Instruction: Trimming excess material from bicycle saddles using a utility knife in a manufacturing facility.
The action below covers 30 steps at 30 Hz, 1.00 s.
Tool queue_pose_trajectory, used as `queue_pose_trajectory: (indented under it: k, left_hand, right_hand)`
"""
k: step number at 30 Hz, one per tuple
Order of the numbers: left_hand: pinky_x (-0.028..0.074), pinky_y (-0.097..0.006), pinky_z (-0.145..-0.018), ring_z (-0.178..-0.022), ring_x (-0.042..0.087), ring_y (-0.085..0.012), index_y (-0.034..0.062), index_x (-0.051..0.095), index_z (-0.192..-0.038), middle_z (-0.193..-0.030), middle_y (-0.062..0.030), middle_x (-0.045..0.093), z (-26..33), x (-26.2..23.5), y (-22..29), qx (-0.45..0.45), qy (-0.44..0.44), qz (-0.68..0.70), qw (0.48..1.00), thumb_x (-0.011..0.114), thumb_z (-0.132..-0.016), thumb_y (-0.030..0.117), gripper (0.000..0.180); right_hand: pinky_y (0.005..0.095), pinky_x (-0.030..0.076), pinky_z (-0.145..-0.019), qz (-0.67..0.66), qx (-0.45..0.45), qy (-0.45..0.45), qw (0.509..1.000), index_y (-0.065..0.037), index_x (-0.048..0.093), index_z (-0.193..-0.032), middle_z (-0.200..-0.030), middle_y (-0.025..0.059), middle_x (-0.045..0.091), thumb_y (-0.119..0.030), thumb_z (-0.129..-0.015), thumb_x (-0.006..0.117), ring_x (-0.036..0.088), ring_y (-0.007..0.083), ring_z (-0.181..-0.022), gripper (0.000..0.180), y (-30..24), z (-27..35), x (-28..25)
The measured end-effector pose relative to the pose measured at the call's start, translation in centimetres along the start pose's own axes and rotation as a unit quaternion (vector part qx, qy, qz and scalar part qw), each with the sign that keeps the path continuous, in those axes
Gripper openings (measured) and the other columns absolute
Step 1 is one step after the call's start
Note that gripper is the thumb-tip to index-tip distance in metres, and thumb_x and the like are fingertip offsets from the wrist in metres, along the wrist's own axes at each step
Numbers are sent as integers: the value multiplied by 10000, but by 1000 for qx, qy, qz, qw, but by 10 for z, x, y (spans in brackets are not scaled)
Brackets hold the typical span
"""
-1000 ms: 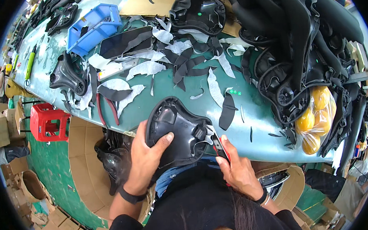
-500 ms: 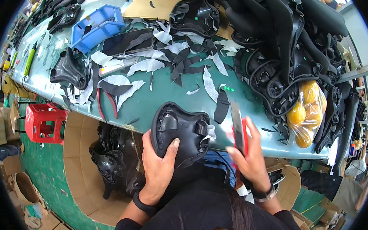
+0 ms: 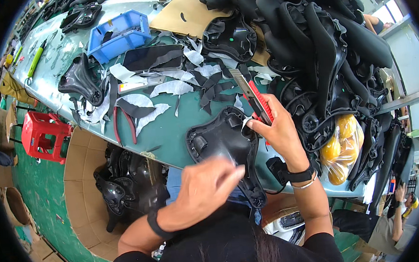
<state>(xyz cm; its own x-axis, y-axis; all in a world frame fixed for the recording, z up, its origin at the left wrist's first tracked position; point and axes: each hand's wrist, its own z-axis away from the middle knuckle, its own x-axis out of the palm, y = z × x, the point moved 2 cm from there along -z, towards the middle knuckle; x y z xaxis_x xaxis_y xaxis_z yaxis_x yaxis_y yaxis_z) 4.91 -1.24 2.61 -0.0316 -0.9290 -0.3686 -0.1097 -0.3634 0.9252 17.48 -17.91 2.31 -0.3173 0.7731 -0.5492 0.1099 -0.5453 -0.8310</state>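
Note:
A black bicycle saddle (image 3: pixel 226 137) lies underside up at the table's near edge, its narrow nose pointing toward me. My right hand (image 3: pixel 282 133) is wrapped round a red utility knife (image 3: pixel 256 99), its blade out and pointing up and to the left. The thumb of that hand is at a small light flap on the saddle's right rim. My left hand (image 3: pixel 201 189) is over the saddle's lower left side, smeared by motion, so its grip cannot be made out.
Cut grey and black scraps (image 3: pixel 171 87) cover the table's middle, around a dark phone (image 3: pixel 147 59). Red-handled pliers (image 3: pixel 125 124) lie left. More saddles (image 3: pixel 305 43) pile up at right beside a bag of yellow fruit (image 3: pixel 342 147). Beyond stands a blue bin (image 3: pixel 118 43); a carton (image 3: pixel 81 187) is below.
The saddle has turned so its nose points toward me, and has moved right. My left hand has come off its rim. My right hand has moved up to the saddle with the knife.

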Motion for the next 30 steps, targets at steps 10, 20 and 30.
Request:
queue_pose_trajectory:
  k: [10, 20, 30]
  left_hand:
    - [386, -278, -538, -582, 472, -118, 5, 565, -779, -717, -44, 514, -80, 25, -43, -4, 95, 56, 994, 678, -854, 150, 198]
    - [329, -206, -553, -642, 397, -15, 35, 598, -812, -708, 49, 503, -80, 26, -50, -116, 142, 291, 939, 660, -886, 113, 124]
    - [443, -268, -675, -730, 564, -118, 11, 565, -1038, -833, -44, 603, -89, 1, -59, -103, 286, 520, 798, 560, -975, 237, 235]
  right_hand:
    - [418, 528, -735, 195, -119, 14, 973, -112, 410, -1400, -1110, 214, 646, -97, -903, 593, 645, 409, -908, 529, -22, 62, -31]
    - [426, 404, -407, 488, -89, -73, 865, -123, 434, -1399, -542, 114, 532, -205, -886, 595, 542, 288, -415, 544, -49, 89, -10]
    - [441, 491, -557, 337, -48, 9, 940, -68, 360, -1431, -673, 144, 625, -182, -843, 686, 635, 330, -576, 682, -1, 132, 13]
